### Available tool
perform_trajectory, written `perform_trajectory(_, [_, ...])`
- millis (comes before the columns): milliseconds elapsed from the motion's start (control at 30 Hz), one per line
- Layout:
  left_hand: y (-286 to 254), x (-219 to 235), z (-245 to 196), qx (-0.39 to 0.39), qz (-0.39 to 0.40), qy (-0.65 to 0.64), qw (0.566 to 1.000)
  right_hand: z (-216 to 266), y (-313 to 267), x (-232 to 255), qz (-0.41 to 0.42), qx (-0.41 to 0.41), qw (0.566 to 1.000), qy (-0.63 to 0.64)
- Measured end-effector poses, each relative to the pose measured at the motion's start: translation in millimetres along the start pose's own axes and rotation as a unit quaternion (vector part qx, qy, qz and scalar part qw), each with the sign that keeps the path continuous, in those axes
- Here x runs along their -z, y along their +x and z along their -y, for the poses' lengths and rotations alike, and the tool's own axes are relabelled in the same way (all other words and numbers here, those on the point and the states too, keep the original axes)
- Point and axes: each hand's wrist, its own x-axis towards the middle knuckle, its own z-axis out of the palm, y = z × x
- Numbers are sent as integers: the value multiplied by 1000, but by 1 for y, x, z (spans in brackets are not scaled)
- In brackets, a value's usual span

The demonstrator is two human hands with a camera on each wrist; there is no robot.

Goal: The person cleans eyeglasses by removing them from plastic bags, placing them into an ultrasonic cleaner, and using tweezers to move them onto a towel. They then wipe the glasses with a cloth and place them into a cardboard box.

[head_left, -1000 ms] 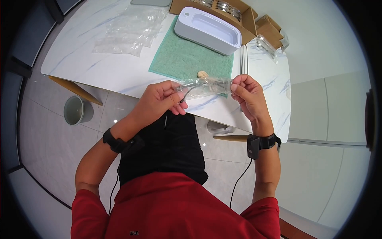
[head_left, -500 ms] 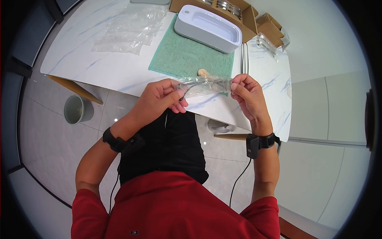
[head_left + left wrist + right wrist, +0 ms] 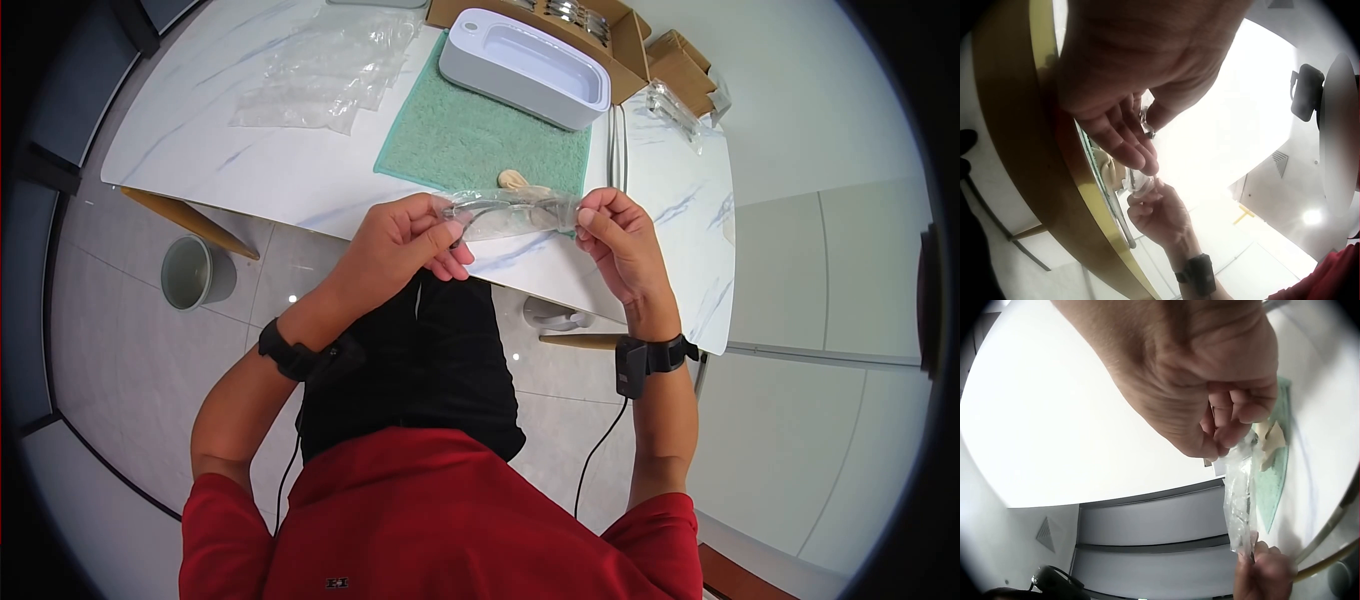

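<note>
A clear plastic bag (image 3: 515, 213) enclosing a thin dark article (image 3: 484, 211) is held above the near edge of the table (image 3: 250, 185), the left hand (image 3: 400, 240) and right hand (image 3: 628, 245) pinching opposite ends, presumably to keep it stretched. Beyond, a green cloth (image 3: 440, 140) underlies the white basin (image 3: 520, 92), probably for protection. Grip and bag are nearly unchanged from one second earlier.

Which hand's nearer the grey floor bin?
Left hand. In the head view it sits right of the bin; the right hand is farther right, across the clear pouch.
</note>
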Motion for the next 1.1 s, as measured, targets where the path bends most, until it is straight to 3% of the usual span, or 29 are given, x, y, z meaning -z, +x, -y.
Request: perform_trajectory(1100, [-1,-1,3,-10,-15,-1,1000,-20,-1,3,2,-10,999,51])
